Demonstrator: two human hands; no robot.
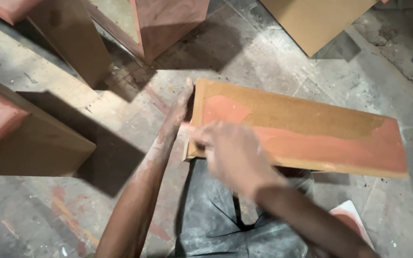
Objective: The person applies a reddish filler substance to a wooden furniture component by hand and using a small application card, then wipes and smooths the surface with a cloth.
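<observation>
Board [307, 129], flat wooden panel partly coated reddish-brown, lies tilted across dark-trousered lap above dusty floor [244, 62]. Left hand [180, 107] braces the board's left end, fingers flat against edge. Right hand [230, 150], motion-blurred, rests on near corner; possibly rubbing, grip cannot be told. Coated wooden boxes [25, 134] stand nearby.

The right hand [230, 153] is a blur, so its grip is unclear. It hides the board's [311, 124] near corner.
</observation>
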